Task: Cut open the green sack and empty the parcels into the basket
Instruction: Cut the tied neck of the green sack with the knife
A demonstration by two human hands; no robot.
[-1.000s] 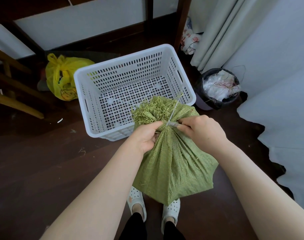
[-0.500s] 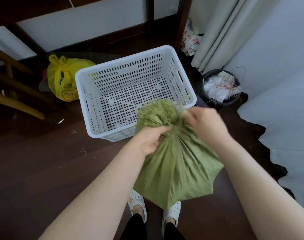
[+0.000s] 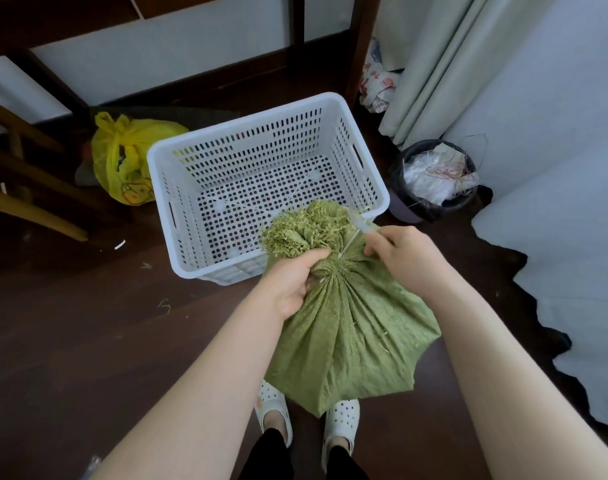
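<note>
The green woven sack (image 3: pixel 347 327) hangs in front of me above my feet, its neck bunched and bound by a thin white tie (image 3: pixel 346 245). The frayed top (image 3: pixel 302 226) sticks out over the near corner of the white perforated basket (image 3: pixel 242 123), which has nothing in it. My left hand (image 3: pixel 292 282) grips the sack's neck from the left, just below the fringe. On the right of the neck, my right hand (image 3: pixel 403 258) pinches a slim pale tool (image 3: pixel 361 226) whose tip points at the tie. The parcels inside are hidden.
A yellow plastic bag (image 3: pixel 129 161) lies left of the basket, and a black bin (image 3: pixel 434 181) full of scraps stands to its right. Dark wooden furniture legs (image 3: pixel 359 46) and a curtain (image 3: pixel 434 64) are behind. White sheeting (image 3: pixel 555 254) covers the floor at right.
My right hand swung up across the sack's neck half a second ago and is now back at the right of the tie. My left hand keeps its grip on the neck.
</note>
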